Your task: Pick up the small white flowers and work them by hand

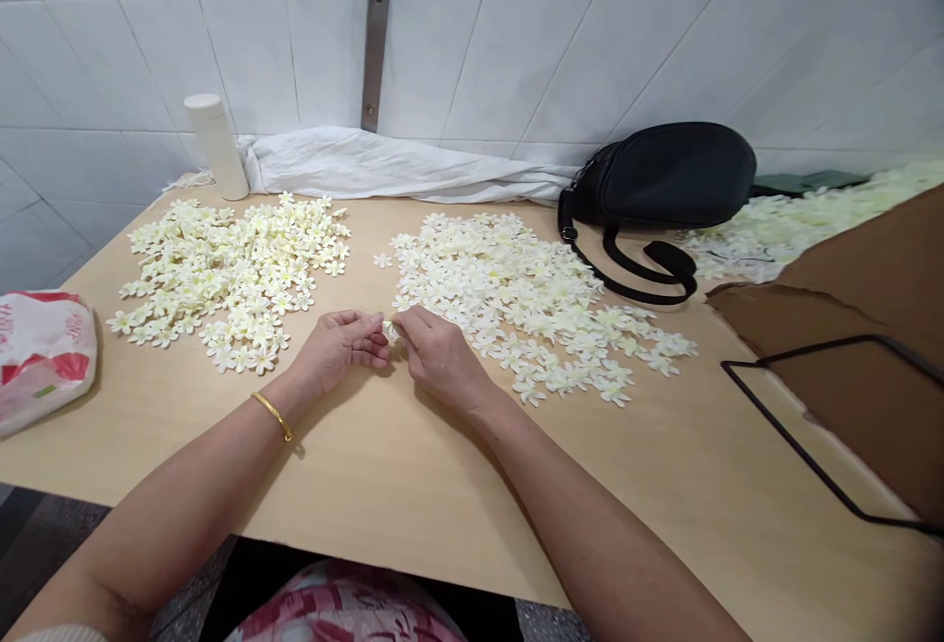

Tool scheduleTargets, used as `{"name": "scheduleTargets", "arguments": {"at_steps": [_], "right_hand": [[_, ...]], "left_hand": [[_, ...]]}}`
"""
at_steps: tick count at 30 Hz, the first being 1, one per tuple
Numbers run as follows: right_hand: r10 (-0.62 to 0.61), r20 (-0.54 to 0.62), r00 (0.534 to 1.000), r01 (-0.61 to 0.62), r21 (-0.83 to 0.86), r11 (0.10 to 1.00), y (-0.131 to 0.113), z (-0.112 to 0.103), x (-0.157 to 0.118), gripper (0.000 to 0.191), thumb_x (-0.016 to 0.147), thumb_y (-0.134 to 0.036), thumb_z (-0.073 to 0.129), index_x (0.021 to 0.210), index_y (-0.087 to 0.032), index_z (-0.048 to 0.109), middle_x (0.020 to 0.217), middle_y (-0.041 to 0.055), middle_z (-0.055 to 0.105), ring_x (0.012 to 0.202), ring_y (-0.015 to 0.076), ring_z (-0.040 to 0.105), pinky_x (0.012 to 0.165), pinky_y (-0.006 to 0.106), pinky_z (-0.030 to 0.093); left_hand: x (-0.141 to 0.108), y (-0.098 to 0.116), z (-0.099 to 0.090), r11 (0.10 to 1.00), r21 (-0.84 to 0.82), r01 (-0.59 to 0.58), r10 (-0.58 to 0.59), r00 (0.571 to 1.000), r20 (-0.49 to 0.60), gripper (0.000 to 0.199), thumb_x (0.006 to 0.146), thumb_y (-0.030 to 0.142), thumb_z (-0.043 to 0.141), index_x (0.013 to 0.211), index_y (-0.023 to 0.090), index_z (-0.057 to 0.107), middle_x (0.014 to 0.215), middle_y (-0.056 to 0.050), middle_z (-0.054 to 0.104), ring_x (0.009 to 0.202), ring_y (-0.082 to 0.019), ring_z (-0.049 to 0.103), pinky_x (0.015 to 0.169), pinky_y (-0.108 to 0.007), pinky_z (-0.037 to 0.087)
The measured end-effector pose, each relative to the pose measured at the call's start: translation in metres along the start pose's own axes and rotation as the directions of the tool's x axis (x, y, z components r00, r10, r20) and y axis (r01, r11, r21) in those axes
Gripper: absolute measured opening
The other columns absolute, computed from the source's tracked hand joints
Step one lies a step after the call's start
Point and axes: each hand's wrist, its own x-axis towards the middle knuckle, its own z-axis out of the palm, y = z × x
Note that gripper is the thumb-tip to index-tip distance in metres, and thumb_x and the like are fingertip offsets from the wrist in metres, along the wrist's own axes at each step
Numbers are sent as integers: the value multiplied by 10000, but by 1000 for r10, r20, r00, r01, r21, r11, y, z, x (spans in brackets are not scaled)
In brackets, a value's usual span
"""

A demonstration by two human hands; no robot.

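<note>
My left hand [343, 349] and my right hand [440, 355] meet over the middle of the table, fingertips nearly touching. Between them is a small white flower [390, 331], pinched by the fingers of both hands and partly covered by them. To the left lies a pile of pale yellow-white flowers [228, 263], close beyond my left hand. A second pile of whiter flowers [501, 283] spreads out just past my right hand. One single flower [382, 261] rests apart between the two piles.
On the wooden table [354, 485] stand a white bottle [217, 145] and a black bag [675, 175] with its strap. A tissue packet [44, 357] lies at the left edge. Brown cardboard [870, 327] and a black wire frame [796, 440] occupy the right. White cloth [398, 165] lines the wall.
</note>
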Motion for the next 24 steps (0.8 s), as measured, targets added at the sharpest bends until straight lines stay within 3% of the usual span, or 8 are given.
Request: {"name": "scheduleTargets", "arguments": {"at_steps": [4, 11, 20, 24], "right_hand": [[-1, 8, 1000, 1, -21, 1000, -1, 1, 0, 236, 714, -16, 348, 770, -168, 519, 713, 55, 528, 647, 161, 467, 588, 236, 352], [113, -60, 992, -115, -19, 993, 1, 3, 0, 192, 748, -55, 363, 752, -167, 519, 732, 66, 568, 643, 162, 495, 583, 246, 351], [98, -91, 991, -92, 71, 993, -6, 7, -1, 173, 779, -100, 365, 726, -184, 506, 677, 39, 552, 607, 151, 479, 569, 244, 341], [121, -144, 982, -110, 86, 990, -5, 8, 0, 177, 800, -117, 359, 714, -189, 495, 675, 41, 550, 624, 153, 488, 591, 248, 350]], "left_hand": [[-1, -1, 2, 998, 50, 27, -25, 999, -44, 222, 645, 278, 685, 619, 92, 566, 530, -55, 579, 478, -123, 564, 524, -278, 484], [-1, -1, 6, 1000, 6, -28, 28, 996, -82, 201, 634, 254, 693, 665, 77, 602, 596, -61, 599, 517, -116, 570, 548, -265, 477], [-3, -3, 10, 1000, 7, -28, 29, 989, -148, 140, 638, 175, 672, 609, 101, 556, 516, -41, 575, 471, -109, 546, 521, -267, 461], [-3, -2, 10, 999, 12, -41, 42, 991, -124, 144, 609, 174, 688, 608, 105, 562, 506, -30, 568, 478, -109, 545, 520, -260, 453]]}}
